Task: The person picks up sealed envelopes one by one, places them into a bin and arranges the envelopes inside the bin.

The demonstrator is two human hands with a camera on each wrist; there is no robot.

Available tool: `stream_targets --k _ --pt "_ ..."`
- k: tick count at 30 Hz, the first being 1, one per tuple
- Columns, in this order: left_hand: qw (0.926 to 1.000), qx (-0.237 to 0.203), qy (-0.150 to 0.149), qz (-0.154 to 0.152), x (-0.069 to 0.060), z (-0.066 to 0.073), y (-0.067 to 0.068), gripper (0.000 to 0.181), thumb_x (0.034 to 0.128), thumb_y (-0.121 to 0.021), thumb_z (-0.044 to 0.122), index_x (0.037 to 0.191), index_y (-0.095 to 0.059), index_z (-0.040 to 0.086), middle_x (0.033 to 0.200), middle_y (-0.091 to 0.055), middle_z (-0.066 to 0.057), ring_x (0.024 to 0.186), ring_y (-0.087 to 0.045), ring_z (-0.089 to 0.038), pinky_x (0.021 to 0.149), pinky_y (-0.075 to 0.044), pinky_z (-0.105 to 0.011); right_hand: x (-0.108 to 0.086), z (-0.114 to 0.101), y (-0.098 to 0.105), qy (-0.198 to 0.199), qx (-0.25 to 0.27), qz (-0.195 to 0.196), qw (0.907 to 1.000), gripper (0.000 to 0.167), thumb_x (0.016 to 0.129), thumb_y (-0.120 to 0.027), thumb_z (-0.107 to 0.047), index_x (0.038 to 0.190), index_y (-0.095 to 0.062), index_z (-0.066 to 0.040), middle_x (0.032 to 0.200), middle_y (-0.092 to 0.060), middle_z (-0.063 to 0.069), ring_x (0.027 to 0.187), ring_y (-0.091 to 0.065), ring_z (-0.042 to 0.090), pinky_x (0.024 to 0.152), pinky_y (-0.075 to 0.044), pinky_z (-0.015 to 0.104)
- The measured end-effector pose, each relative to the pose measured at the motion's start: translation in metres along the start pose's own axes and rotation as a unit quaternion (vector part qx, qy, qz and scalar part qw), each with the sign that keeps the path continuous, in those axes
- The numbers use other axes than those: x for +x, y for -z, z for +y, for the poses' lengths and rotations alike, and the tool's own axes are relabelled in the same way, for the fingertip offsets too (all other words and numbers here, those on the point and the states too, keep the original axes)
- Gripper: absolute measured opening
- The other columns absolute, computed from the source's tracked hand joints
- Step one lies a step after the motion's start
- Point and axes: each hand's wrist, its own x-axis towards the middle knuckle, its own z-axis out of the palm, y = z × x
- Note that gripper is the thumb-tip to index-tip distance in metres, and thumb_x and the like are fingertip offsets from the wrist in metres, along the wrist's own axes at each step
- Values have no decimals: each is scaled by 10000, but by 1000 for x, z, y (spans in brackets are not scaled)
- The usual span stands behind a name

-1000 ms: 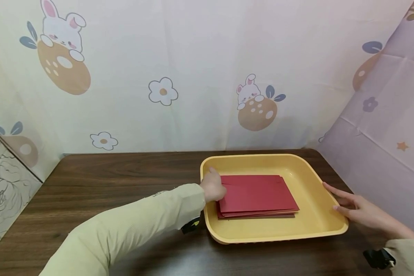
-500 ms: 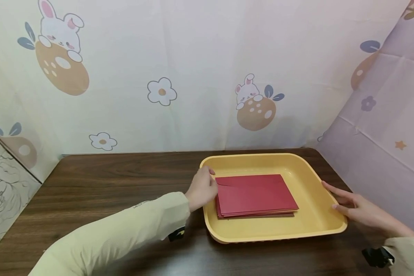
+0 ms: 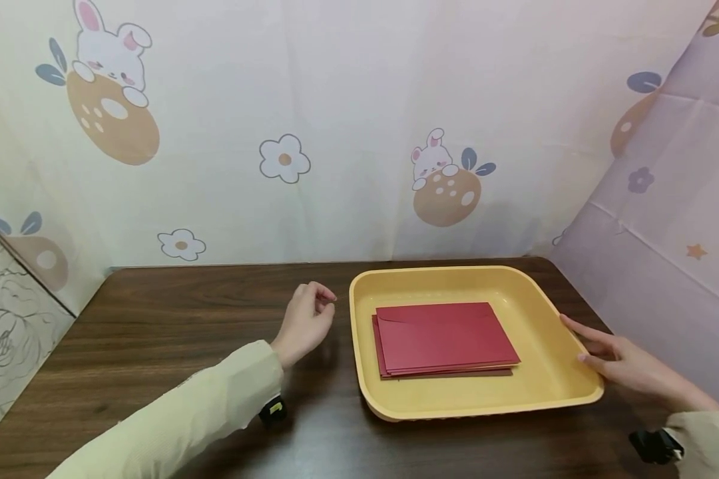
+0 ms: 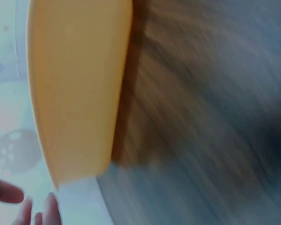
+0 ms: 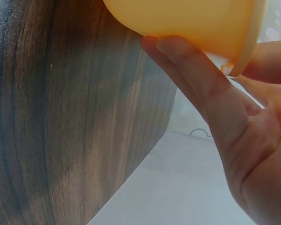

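Observation:
A yellow plastic tray [image 3: 551, 359] sits on the right half of the table, with a stack of dark red envelopes [image 3: 446, 336] lying flat inside it. The top envelope's flap line shows near its left edge. My right hand [image 3: 629, 369] holds the tray's right side, thumb at the rim and fingers against the outer wall, as the right wrist view shows. Left of the tray, my left hand [image 3: 305, 322] hovers apart from it, fingers loosely bent and nothing visible between them. In the left wrist view its fingertips [image 4: 51, 211] and thumb are separated.
The table [image 3: 186, 313] is dark wood grain. Behind it hangs a pale curtain [image 3: 347, 100] printed with rabbits and flowers, and another patterned sheet [image 3: 683, 219] closes off the right side. A dark strap shows at each cuff.
My left hand has withdrawn leftward from the envelopes, out over the tray's left rim to above the bare wood. The right hand stays at the tray's right side.

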Motion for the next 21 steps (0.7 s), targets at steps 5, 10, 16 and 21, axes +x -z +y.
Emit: stream_targets --k 5,10,16,21 --pt "9987 481 -30 -161 -6 -21 23 154 921 -504 89 1028 -605 43 1083 -481 -131 818 -530 -187 733 -441 -321 7 1 -6 405 -589 532 9960 722 922 -538 60 1514 -285 -270 970 -680 -186 709 -613 -31 553 -458 164" --pt "9904 1273 -533 57 -14 -42 44 140 939 -524 105 1041 -605 54 1177 -463 -133 869 -597 -240 732 -507 -383 14 -4 -16 250 -1023 943 9900 698 907 -578 46 1479 -361 -291 932 -722 162 742 -596 -82 549 -466 146" --pt "9676 2176 -1216 411 -25 -58 56 158 917 -586 107 1044 -613 17 1223 -473 -186 742 -509 -236 629 -420 -352 18 -12 -16 -425 -2238 1265 9655 591 914 -640 -127 1458 -411 -144 1122 -593 378 853 -643 70 615 -493 238" --pt "9618 2391 -1262 436 -41 -68 59 210 930 -606 167 1082 -603 22 1270 -464 -203 927 -563 -316 677 -473 -402 21 -28 -10 -1055 -2794 828 9507 615 964 -572 -269 1395 -360 115 1126 -560 416 894 -628 444 704 -495 524"
